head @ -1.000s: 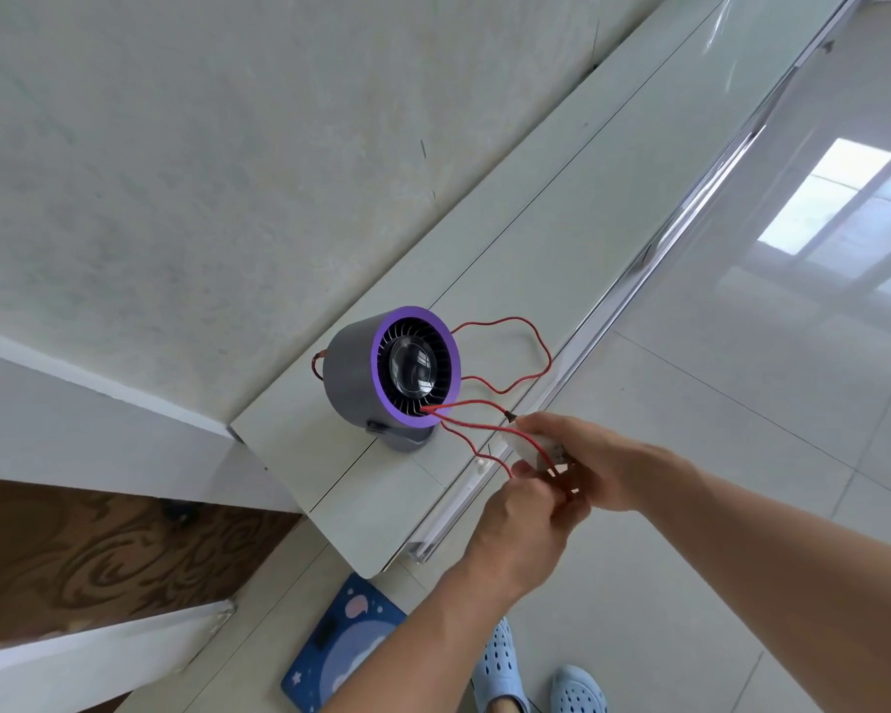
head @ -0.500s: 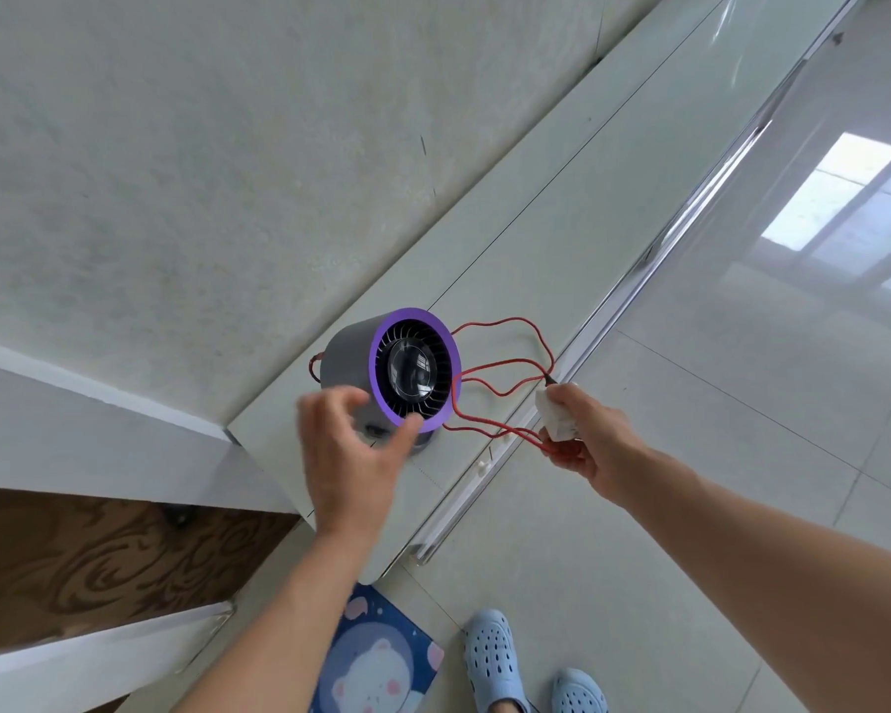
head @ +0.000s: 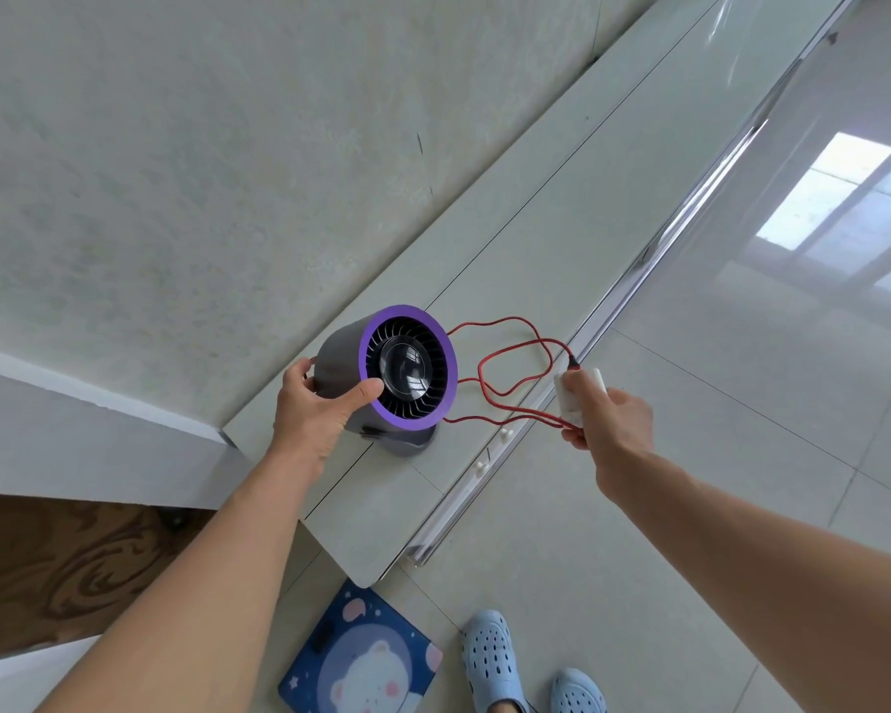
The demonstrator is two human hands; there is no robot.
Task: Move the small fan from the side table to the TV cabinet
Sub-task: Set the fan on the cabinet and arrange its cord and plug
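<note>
The small fan (head: 407, 373) is grey with a purple front ring and stands on its foot near the left end of the pale TV cabinet (head: 561, 239). My left hand (head: 315, 409) wraps the fan's barrel from the left, thumb on the purple rim. A red cable (head: 505, 352) loops from the fan across the cabinet top to a white plug (head: 572, 398). My right hand (head: 608, 424) holds that plug and a bunch of the cable just off the cabinet's front edge.
A pale wall (head: 201, 146) rises behind the cabinet. A chrome strip (head: 639, 280) runs along the cabinet's front edge. On the glossy tiled floor lie a blue bear-print scale (head: 361, 656) and my blue slippers (head: 495, 661). A brown wooden surface (head: 63, 563) shows at the lower left.
My left hand let go of the cable bundle, reached left and closed on the fan's barrel. My right hand kept the plug and cable and shifted a little right and up.
</note>
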